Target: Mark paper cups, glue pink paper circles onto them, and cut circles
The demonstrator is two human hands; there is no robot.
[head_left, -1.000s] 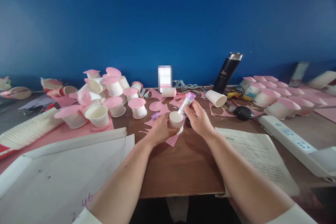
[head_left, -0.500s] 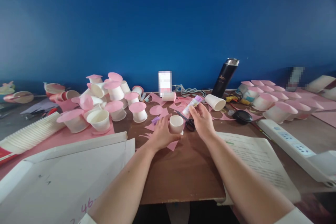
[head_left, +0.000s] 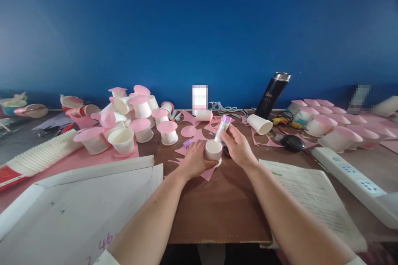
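My left hand (head_left: 195, 160) is closed around a white paper cup (head_left: 214, 149) standing over the brown table. In my right hand (head_left: 238, 145) is a glue stick (head_left: 222, 129) with a purple end, held tilted, its lower end close to the cup's rim. Whether it touches the rim I cannot tell. A purple cap (head_left: 187, 143) lies just behind my left fingers. Scissors (head_left: 226, 151) are mostly hidden behind the cup and my right hand. Pink paper scraps (head_left: 199, 134) and a pink paper disc (head_left: 188, 131) lie around the cup.
Several cups with pink discs (head_left: 168, 127) stand at left, beside a stack of cups (head_left: 57, 151) and a white box lid (head_left: 93, 198). At right are a black bottle (head_left: 271, 97), a lying cup (head_left: 259, 124), a power strip (head_left: 351, 178), printed paper (head_left: 311, 198) and more disc-topped cups (head_left: 340, 138).
My right hand has brought the glue stick closer to the cup and turned it more upright. My left hand keeps its hold on the cup. The whole view has shifted slightly.
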